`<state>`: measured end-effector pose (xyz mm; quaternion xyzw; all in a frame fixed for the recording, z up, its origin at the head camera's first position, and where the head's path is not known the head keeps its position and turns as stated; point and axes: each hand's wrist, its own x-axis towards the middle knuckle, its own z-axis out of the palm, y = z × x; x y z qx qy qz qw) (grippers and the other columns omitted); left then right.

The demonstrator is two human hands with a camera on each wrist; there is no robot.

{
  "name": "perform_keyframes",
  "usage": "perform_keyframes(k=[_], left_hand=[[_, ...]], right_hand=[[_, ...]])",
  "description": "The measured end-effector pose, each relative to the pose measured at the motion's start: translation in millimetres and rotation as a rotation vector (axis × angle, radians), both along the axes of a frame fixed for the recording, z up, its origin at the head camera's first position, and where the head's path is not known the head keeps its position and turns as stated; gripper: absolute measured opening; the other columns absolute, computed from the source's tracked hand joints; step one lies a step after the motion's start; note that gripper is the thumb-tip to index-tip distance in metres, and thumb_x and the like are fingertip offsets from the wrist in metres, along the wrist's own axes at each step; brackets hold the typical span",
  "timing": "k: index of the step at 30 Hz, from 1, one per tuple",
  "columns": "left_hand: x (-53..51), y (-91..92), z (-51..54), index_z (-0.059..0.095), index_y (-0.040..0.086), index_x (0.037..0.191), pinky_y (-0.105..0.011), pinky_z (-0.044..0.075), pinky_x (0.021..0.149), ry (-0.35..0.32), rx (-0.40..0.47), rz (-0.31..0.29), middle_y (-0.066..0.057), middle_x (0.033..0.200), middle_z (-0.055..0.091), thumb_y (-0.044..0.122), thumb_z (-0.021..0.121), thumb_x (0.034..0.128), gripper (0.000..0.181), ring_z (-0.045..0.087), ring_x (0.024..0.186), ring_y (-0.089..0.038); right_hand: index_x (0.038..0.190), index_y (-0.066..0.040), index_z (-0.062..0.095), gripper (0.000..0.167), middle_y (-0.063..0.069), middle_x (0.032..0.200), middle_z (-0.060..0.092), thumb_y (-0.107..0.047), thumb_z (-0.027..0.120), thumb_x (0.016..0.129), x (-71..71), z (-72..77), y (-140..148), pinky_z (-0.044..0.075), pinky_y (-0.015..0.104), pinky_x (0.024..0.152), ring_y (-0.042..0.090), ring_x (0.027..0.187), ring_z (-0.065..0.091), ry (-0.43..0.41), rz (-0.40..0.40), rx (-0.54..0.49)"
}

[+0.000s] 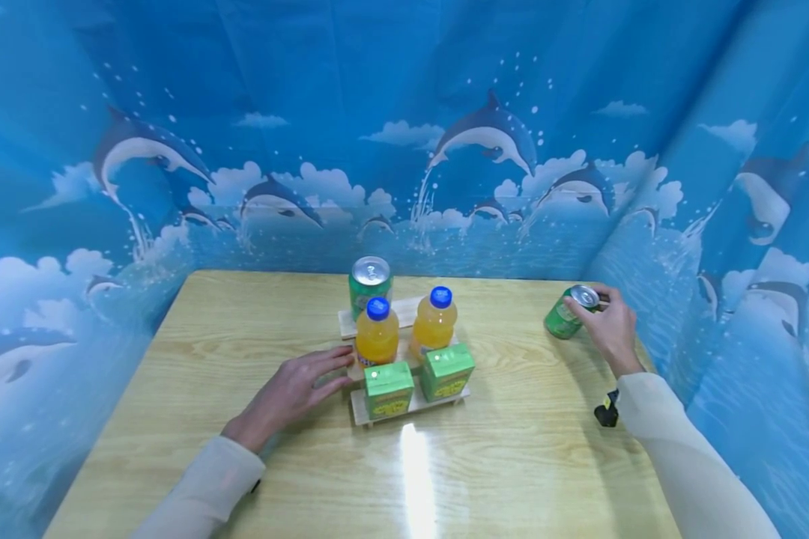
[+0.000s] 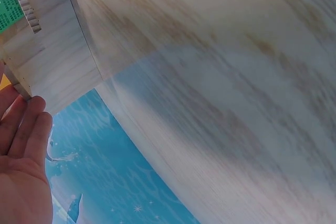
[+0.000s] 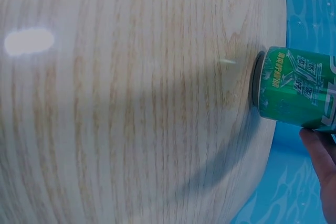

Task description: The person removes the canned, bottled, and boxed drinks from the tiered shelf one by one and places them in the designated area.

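Note:
At the table's right side, my right hand (image 1: 610,327) grips a green can (image 1: 562,320) round its upper part; the right wrist view shows the can (image 3: 296,90) with its base close to the tabletop. A stepped wooden rack (image 1: 411,403) stands mid-table. On it are a green can (image 1: 369,290) at the back left, two orange bottles (image 1: 377,340) (image 1: 434,323) in the middle and two green cartons (image 1: 389,393) (image 1: 448,373) in front. My left hand (image 1: 290,391), fingers extended, touches the rack's left side; the left wrist view shows those fingertips (image 2: 31,100) at the rack's edge.
A wood-grain table (image 1: 243,314) lies under everything. Behind it and on both sides hangs a blue curtain (image 1: 297,97) with dolphins. A small black object (image 1: 607,410) is at my right wrist, beside the sleeve.

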<state>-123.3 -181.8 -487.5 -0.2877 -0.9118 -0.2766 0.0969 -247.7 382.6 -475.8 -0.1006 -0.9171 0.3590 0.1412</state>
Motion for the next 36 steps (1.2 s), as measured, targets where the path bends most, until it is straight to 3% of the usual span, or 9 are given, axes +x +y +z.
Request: perform_keyframes(k=[7, 12, 16, 24, 36], left_hand=[[0.0, 0.1, -0.5, 0.072, 0.010, 0.140, -0.048, 0.062, 0.107, -0.004, 0.001, 0.003, -0.009, 0.152, 0.067, 0.020, 0.084, 0.0968, 0.046, 0.072, 0.132, -0.031], [0.7, -0.5, 1.7, 0.073, 0.011, 0.139, -0.047, 0.063, 0.106, 0.000, 0.001, 0.007, -0.009, 0.151, 0.068, 0.020, 0.085, 0.0961, 0.045, 0.072, 0.131, -0.031], [0.8, -0.5, 2.6, 0.073, 0.012, 0.139, -0.047, 0.063, 0.105, 0.002, 0.001, 0.010, -0.008, 0.151, 0.068, 0.020, 0.085, 0.0957, 0.045, 0.073, 0.131, -0.030], [-0.6, -0.9, -1.2, 0.073, 0.011, 0.139, -0.047, 0.064, 0.104, 0.013, 0.009, 0.006, -0.009, 0.150, 0.068, 0.019, 0.086, 0.0954, 0.047, 0.073, 0.130, -0.031], [-0.7, 0.0, -3.2, 0.074, 0.009, 0.138, -0.047, 0.063, 0.105, 0.023, 0.026, -0.007, -0.011, 0.149, 0.069, 0.019, 0.086, 0.0946, 0.046, 0.073, 0.129, -0.032]], right_hand=[[0.152, -0.007, 0.056, 0.079, 0.026, 0.141, 0.067, -0.059, 0.078, 0.097, 0.4, 0.9, 0.4, 0.048, 0.032, 0.089, 0.042, 0.129, 0.063, 0.004, 0.001, -0.001], [0.159, -0.004, 0.048, 0.088, 0.030, 0.148, 0.061, -0.062, 0.075, 0.098, 0.1, 2.1, -0.1, 0.054, 0.052, 0.099, 0.047, 0.135, 0.059, -0.019, 0.029, -0.005], [0.166, -0.004, 0.038, 0.096, 0.031, 0.157, 0.054, -0.064, 0.071, 0.099, -1.6, 5.5, -0.7, 0.051, 0.066, 0.110, 0.050, 0.143, 0.053, -0.045, 0.054, -0.007], [0.170, -0.007, 0.031, 0.100, 0.025, 0.165, 0.047, -0.067, 0.068, 0.100, -4.9, 16.7, -4.8, 0.044, 0.070, 0.119, 0.048, 0.151, 0.045, -0.057, 0.103, -0.039], [0.171, -0.011, 0.033, 0.098, 0.020, 0.169, 0.044, -0.069, 0.067, 0.099, -9.4, 36.3, -22.3, 0.036, 0.074, 0.124, 0.046, 0.155, 0.041, -0.029, 0.171, 0.007]])
